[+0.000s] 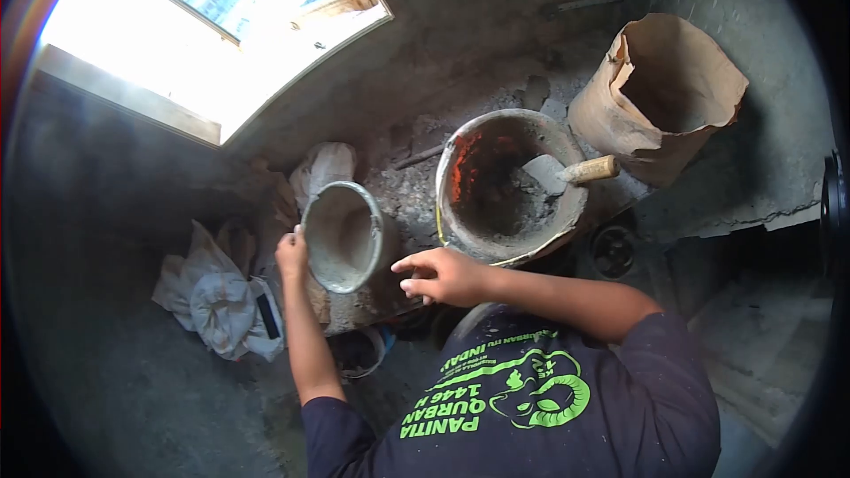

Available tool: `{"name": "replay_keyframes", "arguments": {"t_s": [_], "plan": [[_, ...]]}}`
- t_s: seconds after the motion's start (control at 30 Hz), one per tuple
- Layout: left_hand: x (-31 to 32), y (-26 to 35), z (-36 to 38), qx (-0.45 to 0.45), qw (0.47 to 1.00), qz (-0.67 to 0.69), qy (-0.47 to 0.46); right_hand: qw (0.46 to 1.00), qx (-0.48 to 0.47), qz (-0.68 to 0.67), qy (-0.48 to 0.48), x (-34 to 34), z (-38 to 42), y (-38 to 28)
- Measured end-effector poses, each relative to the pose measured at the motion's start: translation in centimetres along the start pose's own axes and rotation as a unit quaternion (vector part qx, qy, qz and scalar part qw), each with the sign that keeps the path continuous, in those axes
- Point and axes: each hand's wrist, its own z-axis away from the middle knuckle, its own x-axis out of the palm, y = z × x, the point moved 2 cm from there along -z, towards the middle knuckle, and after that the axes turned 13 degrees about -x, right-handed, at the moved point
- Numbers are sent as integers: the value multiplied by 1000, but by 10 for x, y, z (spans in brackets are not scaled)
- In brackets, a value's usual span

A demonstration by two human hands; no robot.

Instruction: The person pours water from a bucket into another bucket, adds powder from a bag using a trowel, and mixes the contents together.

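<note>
My left hand (292, 254) is closed on the left rim of a small grey bucket (376, 243), which is tilted so that its mouth faces me. Its inside is coated with grey residue. My right hand (447, 276) is just right of this bucket, with thumb and fingers apart and nothing in them. Beyond it stands a larger, mortar-caked bucket (450, 204) with orange showing on its inner wall. A trowel (544, 174) with a wooden handle lies in it, the handle over the right rim. Grey mix lies at the bottom.
An open brown paper sack (611, 115) stands at the back right. White plastic bags (221, 301) lie at left, another pale bag (328, 164) behind the small bucket. A small container (376, 358) is below the ledge. A bright window (177, 44) is at upper left.
</note>
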Motion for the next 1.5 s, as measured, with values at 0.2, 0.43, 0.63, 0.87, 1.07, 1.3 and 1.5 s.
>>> {"name": "replay_keyframes", "arguments": {"t_s": [0.2, 0.43, 0.63, 0.87, 1.07, 1.3, 1.5], "plan": [[-53, 115, 97, 67, 945, 317, 57, 655, -127, 705, 239, -113, 96, -134], [85, 255, 164, 80, 959, 161, -221, 639, 356, 682, 33, -181, 104, -112], [114, 294, 174, 125, 935, 241, -228, 612, 308, 710, -164, -179, 84, -107], [89, 317, 209, 179, 948, 195, -174, 701, 374, 596, -117, -214, 115, -98], [86, 329, 217, 227, 942, 203, -144, 565, 228, 782, -132, -207, 133, -113], [85, 342, 228, 277, 927, 207, -146, 584, 124, 788, -147, -193, 128, -61], [83, 336, 224, 233, 937, 210, -153, 611, 117, 760, -188, -171, 133, -58]]}}
